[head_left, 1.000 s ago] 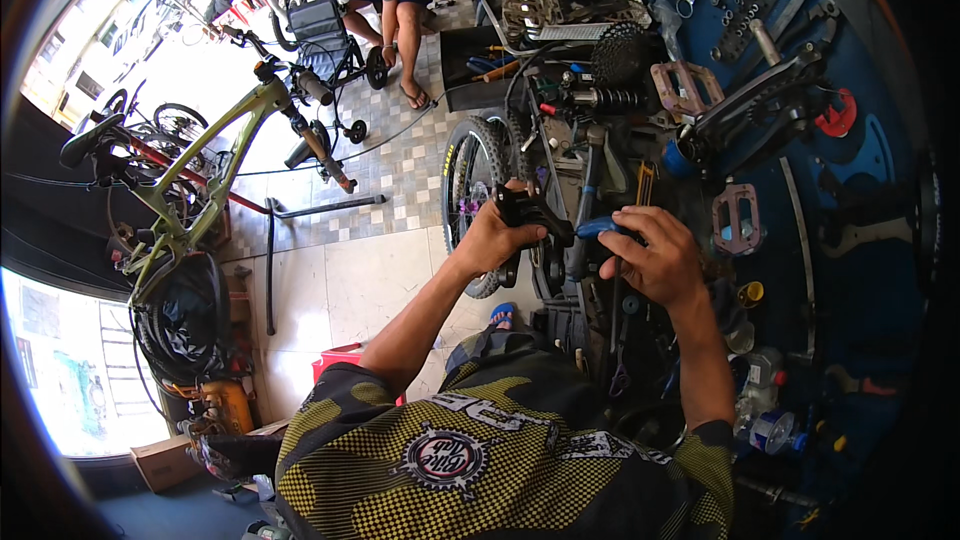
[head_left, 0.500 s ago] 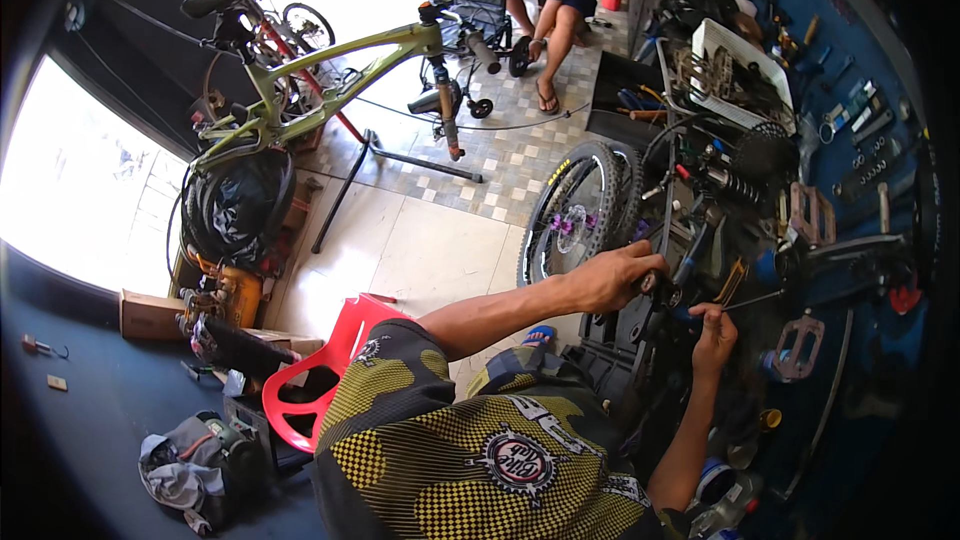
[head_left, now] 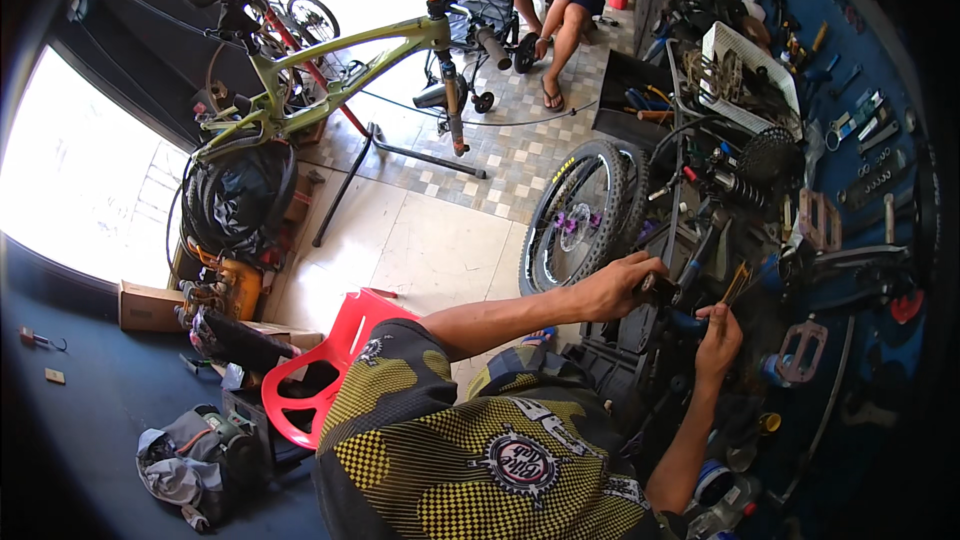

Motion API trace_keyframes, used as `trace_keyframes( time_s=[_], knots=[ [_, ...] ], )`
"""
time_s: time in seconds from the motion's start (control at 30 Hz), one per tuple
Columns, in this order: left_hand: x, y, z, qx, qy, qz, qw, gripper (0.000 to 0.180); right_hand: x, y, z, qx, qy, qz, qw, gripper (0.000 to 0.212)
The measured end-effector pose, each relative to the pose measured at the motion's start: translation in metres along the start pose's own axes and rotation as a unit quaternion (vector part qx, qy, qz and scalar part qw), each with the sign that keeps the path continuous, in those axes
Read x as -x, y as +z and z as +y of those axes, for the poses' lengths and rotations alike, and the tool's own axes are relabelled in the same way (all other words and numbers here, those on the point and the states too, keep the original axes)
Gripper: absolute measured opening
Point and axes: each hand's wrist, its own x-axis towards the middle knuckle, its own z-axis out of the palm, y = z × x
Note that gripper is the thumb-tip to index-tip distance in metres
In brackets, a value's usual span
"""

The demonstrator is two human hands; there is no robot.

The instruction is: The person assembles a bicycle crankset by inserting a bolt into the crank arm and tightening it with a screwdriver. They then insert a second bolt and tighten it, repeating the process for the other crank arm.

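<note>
My left hand (head_left: 622,286) is closed around a small dark part with a rounded end (head_left: 656,290), over the edge of the workbench. What the part is, I cannot make out. Close beside it, my right hand (head_left: 718,338) has its fingers pinched together on a thin metal rod (head_left: 737,290), which is partly lost against a yellow tool behind it. A blue piece (head_left: 688,322) shows between the two hands. Beyond the hands lie a platform pedal (head_left: 800,348) and a second pedal (head_left: 820,220) on the cluttered bench.
Two bicycle wheels (head_left: 572,220) lean against the bench. A green bike frame (head_left: 350,70) hangs on a repair stand (head_left: 372,140). A red chair (head_left: 340,360) stands behind me. A white basket of parts (head_left: 750,75) sits farther along the bench. Another person (head_left: 575,0) crouches at the far side.
My right hand has shifted slightly, and the thin rod has swung from pointing across the bench to pointing farther along it. My left hand stays almost in place with the dark part.
</note>
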Motion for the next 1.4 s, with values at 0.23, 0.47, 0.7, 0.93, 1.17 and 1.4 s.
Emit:
trace_keyframes(
  time_s=[0.23, 0.47, 0.7, 0.93, 1.17, 1.4],
  knots=[
    [-0.009, -0.003, 0.004, 0.065, -0.005, 0.024, 0.998, 0.042, 0.007, -0.002, -0.044, 0.048, -0.078, 0.041, 0.995, 0.027],
    [-0.014, -0.018, -0.005, 0.061, -0.039, -0.035, 0.997, 0.047, 0.003, -0.01, -0.062, 0.04, -0.152, 0.06, 0.986, 0.014],
    [-0.014, -0.048, -0.011, 0.146, -0.116, -0.066, 0.98, 0.041, 0.012, -0.038, -0.047, 0.06, -0.136, 0.097, 0.984, 0.012],
    [-0.02, -0.051, -0.013, 0.294, -0.158, -0.106, 0.937, 0.043, 0.04, -0.051, 0.025, 0.254, -0.158, 0.113, 0.947, 0.014],
    [-0.022, -0.043, -0.03, 0.389, -0.146, -0.146, 0.898, 0.055, 0.048, -0.048, 0.093, 0.406, -0.154, 0.096, 0.896, 0.02],
    [-0.019, -0.034, -0.031, 0.429, -0.165, -0.178, 0.87, 0.058, 0.055, -0.04, 0.124, 0.404, -0.129, 0.067, 0.903, 0.022]
  ],
)
